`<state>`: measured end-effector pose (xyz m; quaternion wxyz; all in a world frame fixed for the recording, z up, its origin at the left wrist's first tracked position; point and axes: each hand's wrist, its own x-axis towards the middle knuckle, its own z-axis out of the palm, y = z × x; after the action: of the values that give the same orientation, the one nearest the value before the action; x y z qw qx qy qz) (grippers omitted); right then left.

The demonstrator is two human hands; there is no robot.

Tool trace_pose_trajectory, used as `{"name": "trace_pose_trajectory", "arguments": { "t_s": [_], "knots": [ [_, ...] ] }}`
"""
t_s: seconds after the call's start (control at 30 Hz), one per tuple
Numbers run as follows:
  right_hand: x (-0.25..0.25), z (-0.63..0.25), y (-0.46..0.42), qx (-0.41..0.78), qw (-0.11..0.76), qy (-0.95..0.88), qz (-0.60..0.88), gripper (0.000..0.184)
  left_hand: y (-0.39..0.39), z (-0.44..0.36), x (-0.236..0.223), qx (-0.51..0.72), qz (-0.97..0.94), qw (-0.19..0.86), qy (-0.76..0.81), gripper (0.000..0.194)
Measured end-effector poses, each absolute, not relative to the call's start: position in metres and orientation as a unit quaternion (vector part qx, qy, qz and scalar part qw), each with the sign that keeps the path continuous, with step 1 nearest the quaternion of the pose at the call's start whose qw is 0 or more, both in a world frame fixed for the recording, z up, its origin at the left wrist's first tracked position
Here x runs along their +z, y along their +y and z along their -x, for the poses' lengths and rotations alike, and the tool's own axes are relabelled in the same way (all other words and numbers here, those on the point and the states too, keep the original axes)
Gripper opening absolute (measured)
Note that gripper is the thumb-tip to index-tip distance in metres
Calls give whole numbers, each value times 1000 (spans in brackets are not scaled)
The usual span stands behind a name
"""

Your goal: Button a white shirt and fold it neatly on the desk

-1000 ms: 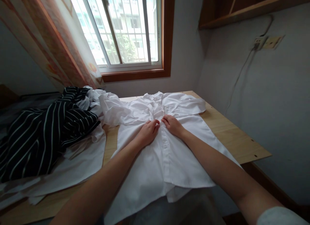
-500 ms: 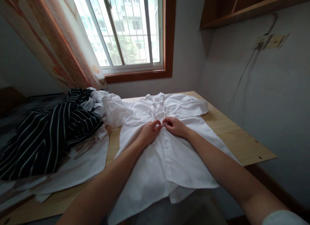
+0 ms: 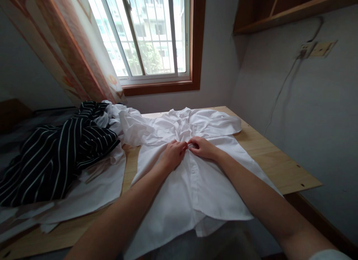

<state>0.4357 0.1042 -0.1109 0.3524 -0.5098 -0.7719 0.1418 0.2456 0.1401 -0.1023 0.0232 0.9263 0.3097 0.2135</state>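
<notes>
we see a pale wooden table (image 3: pixel 268 159) pushed into the corner of a small room, its far edge against the wall under a window (image 3: pixel 151 32) with a dark wooden frame. daylight comes through the panes, and buildings and green leaves show outside. a patterned curtain (image 3: pixel 69 47) in orange and cream hangs slantwise at the window's left side. the walls are plain and greyish. on the right wall a socket (image 3: pixel 306 49) sits high up with a thin cable (image 3: pixel 279 92) running down from it, and a wooden shelf (image 3: pixel 279 10) juts out above.

a white shirt (image 3: pixel 195 185) lies spread flat in the middle of the table, collar toward the window, hem hanging over the near edge, button placket facing up. our left hand (image 3: pixel 173 153) and right hand (image 3: pixel 203 147) meet at the placket about chest height of the shirt, fingertips almost touching each other. both hands are pinched shut on the shirt's front edges there; the exact hold on a button is too small for us to make out.

to the left, a black garment with white stripes (image 3: pixel 56 155) lies heaped over the table's side, on top of more crumpled white cloth (image 3: pixel 95 189) that trails toward the near edge.
</notes>
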Motion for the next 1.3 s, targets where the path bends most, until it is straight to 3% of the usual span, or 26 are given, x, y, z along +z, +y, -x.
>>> {"name": "trace_pose_trajectory", "arguments": {
  "t_s": [0.17, 0.47, 0.57, 0.67, 0.73, 0.9, 1.03, 1.3],
  "knots": [
    [-114, -434, 109, 127, 309, -798, 502, 10, 139, -249, -101, 180, -928, -27, 326, 21],
    [-110, -440, 103, 137, 333, -776, 517, 38, 151, -234, -92, 225, -894, -26, 386, 26],
    [-108, -441, 104, 124, 341, -775, 518, 34, 150, -227, -86, 215, -896, -28, 387, 25],
    [-109, -442, 108, 88, 374, -755, 531, 28, 143, -224, -80, 194, -897, -48, 393, 11],
    [-108, -444, 110, 59, 393, -734, 550, 25, 135, -225, -76, 203, -902, -53, 376, 14],
    [-103, -448, 109, -11, 414, -687, 597, 21, 110, -236, -73, 208, -946, 84, 233, 16],
    [-101, -449, 106, -53, 416, -646, 638, 20, 100, -242, -78, 169, -938, 190, 234, 31],
    [-102, -455, 108, -153, 371, -588, 702, 25, 102, -238, -74, 157, -937, 199, 241, 30]
  ]
}}
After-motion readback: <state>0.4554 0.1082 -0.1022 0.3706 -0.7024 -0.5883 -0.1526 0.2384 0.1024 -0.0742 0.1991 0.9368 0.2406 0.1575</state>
